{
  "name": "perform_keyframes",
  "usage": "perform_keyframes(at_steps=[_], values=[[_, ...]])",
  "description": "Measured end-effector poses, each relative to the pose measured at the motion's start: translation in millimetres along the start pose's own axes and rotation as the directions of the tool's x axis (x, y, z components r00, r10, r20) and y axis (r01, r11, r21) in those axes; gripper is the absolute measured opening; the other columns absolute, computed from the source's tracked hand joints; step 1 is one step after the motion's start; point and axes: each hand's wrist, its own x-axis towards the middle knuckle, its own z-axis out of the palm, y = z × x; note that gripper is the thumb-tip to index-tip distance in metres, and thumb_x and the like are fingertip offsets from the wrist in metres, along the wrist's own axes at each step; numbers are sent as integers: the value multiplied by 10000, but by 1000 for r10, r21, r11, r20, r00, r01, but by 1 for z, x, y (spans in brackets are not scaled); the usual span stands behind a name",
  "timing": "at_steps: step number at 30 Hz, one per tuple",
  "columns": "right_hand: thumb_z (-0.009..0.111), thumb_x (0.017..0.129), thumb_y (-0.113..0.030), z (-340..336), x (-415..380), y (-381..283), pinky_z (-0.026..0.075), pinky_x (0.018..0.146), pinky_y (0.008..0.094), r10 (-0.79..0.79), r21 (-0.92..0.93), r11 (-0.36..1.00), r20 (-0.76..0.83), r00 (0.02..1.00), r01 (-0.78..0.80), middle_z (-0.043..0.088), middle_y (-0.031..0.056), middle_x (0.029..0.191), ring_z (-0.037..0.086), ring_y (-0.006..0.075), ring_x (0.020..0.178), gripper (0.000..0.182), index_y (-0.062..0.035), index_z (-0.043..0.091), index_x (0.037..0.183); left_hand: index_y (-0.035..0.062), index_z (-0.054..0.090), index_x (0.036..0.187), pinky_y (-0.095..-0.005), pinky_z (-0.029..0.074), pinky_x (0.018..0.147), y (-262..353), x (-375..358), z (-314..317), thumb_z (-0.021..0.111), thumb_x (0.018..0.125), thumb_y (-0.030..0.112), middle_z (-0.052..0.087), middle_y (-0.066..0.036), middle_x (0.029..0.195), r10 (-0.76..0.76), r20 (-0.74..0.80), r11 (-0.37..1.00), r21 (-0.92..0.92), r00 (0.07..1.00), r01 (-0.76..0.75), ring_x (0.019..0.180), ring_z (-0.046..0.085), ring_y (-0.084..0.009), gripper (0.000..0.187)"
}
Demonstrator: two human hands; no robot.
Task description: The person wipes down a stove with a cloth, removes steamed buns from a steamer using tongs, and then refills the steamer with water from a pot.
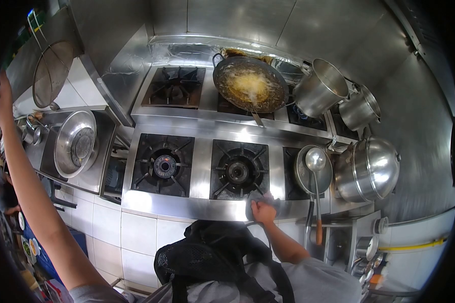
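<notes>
My right hand (264, 211) is closed on a crumpled grey cloth (270, 199), which lies against the front edge of the steel stove (202, 206). Just beyond the cloth is the middle front burner (237, 171). My left arm stretches far out to the left, and my left hand (3, 101) is raised at the dark edge of the view. Its fingers are too poorly shown to read. Closest to that hand is a round mesh strainer (53, 70) hanging on the wall.
A wok (250, 83) of bubbling yellowish oil sits on a back burner. Two tall steel pots (321, 88) stand right of it. A ladle (316, 160) rests across a pan (302, 174), beside a domed steel pot (371, 169). On the left counter are steel bowls (76, 144).
</notes>
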Motion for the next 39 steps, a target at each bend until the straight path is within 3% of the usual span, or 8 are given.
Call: perform_keyframes(at_steps=[9,25,27,28,30,31,34,39], values=[[581,928,-517,-4,-3,-5,497,595,525,-19,5,1000,-64,998,20,665,166,667,665,398,660,507,-94,648,657,48,709,1172,-322,497,942,2,0,0,631,938,381,732,-91,1095,-18,15,1000,13,1000,18,1054,687,-246,415],[550,934,-524,-5,-1,-3,511,684,504,23,12,1000,23,999,-23,694,153,743,677,387,738,495,-95,674,719,70,716,1157,-323,500,924,3,-9,-3,603,936,455,740,-65,1050,-148,145,989,3,978,149,1038,691,-239,458],[542,937,-529,-4,0,-2,511,692,501,31,8,999,46,998,-31,695,154,748,678,387,747,503,-94,674,723,40,680,1228,-318,481,995,-23,-6,20,576,972,345,719,-87,1107,-198,193,979,-4,961,202,1116,664,-233,411],[558,933,-530,0,0,0,502,654,515,10,16,1000,7,1000,-11,679,159,709,670,396,708,503,-98,666,700,25,698,1192,-305,489,965,-72,1,57,633,959,313,724,-112,1129,-102,153,948,-283,983,143,1098,669,-238,376],[575,928,-532,5,1,4,494,616,529,-12,22,1000,-31,999,13,664,163,669,662,405,669,505,-102,659,677,9,715,1156,-291,496,935,-68,6,51,690,946,281,728,-137,1151,-22,86,842,-535,996,65,1079,674,-244,344],[576,928,-532,6,1,5,493,618,530,-9,30,999,-23,1000,10,664,164,672,662,405,672,504,-103,659,676,16,722,1142,-302,495,935,-56,5,39,707,931,315,736,-124,1128,-43,44,951,-305,998,54,1070,678,-244,365],[577,926,-532,3,1,3,491,622,530,-4,33,999,-16,1000,5,667,165,678,663,404,679,504,-104,658,674,31,732,1126,-322,491,942,-6,1,2,733,904,381,744,-108,1102,-44,-28,998,45,999,45,1064,682,-245,415],[499,951,-560,-9,1,-5,510,734,503,69,-11,998,126,990,-69,703,169,789,679,399,803,537,-93,679,756,31,700,1192,-338,464,1004,-18,3,12,715,910,422,726,-108,1166,97,-107,994,68,990,-90,1132,657,-251,483]])
